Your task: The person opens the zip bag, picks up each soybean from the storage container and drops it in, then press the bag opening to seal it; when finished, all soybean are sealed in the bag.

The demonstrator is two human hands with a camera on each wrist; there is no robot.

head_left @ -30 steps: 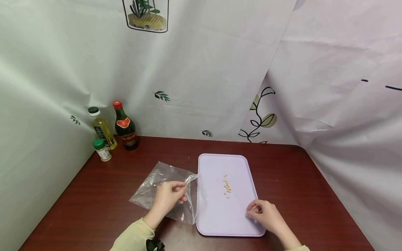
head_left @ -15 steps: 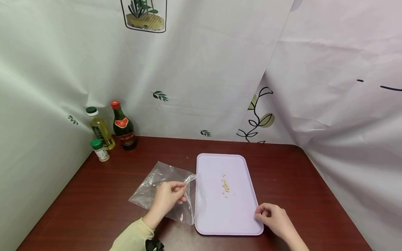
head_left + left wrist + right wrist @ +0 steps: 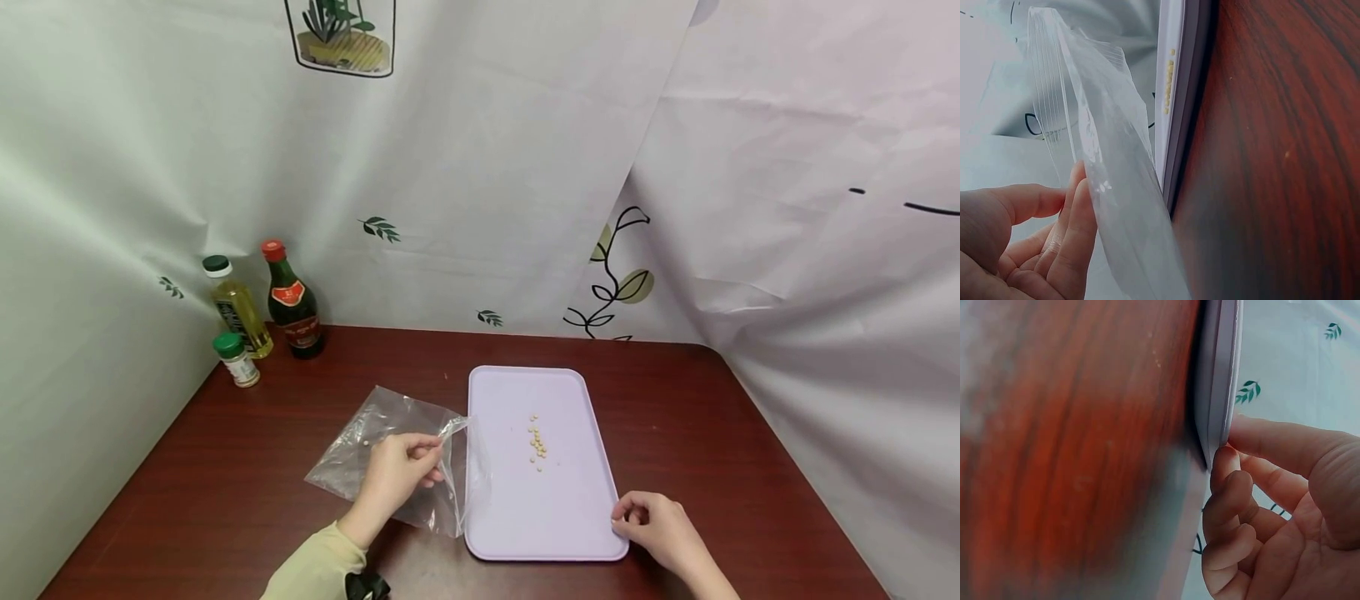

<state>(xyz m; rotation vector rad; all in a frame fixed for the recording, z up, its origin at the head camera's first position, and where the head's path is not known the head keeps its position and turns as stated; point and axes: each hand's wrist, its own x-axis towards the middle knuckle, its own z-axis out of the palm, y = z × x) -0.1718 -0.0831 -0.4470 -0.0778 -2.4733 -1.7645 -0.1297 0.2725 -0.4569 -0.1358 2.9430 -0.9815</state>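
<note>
A clear zip-top bag [image 3: 348,454] lies on the table, its mouth overlapping the left edge of a lilac tray [image 3: 543,521]. My left hand [image 3: 401,467] pinches the bag near its mouth between thumb and fingers; the left wrist view shows the ridged zip strip of the bag [image 3: 1050,75] standing up above the fingertips. On the tray is a loose line of several small yellowish bean-like pieces [image 3: 537,447]. At the tray's near right corner my right hand [image 3: 656,525] pinches the rim, with the thumb on top and curled fingers below in the right wrist view.
At the back left stand a yellow oil bottle [image 3: 238,308], a dark bottle with a red cap [image 3: 296,308] and a small green-capped jar [image 3: 236,361]. White printed cloth [image 3: 480,167] hangs behind and beside the dark red table [image 3: 697,433].
My right hand has moved right and toward me, from over the tray's right side to its corner rim. My left hand and the bag hold nearly still. The view has shifted slightly.
</note>
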